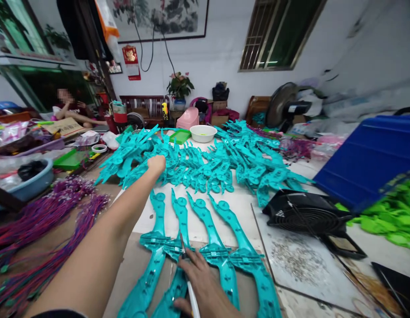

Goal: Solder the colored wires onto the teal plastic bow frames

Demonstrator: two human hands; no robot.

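My left hand [157, 164] reaches forward over the pile of teal plastic parts [205, 170] and touches or nearly touches it. Its fingers are hidden behind the back of the hand, so what they do is unclear. Near the front edge, my right hand [205, 282] holds a soldering iron [192, 298] with a white handle, its thin tip pointing forward over the laid-out pieces. Several long, curved teal plastic parts [210, 223] lie side by side in a row beneath and around this hand, with narrow ends away from me.
A black fan [307, 212] stands on a speckled white board [298, 260] to the right, beside a small sponge tray [344, 245]. Behind are a blue bin [370, 154] and green pieces [390, 221]. Purple-red wire bundles [49, 221] cover the left; a person [70, 108] sits beyond.
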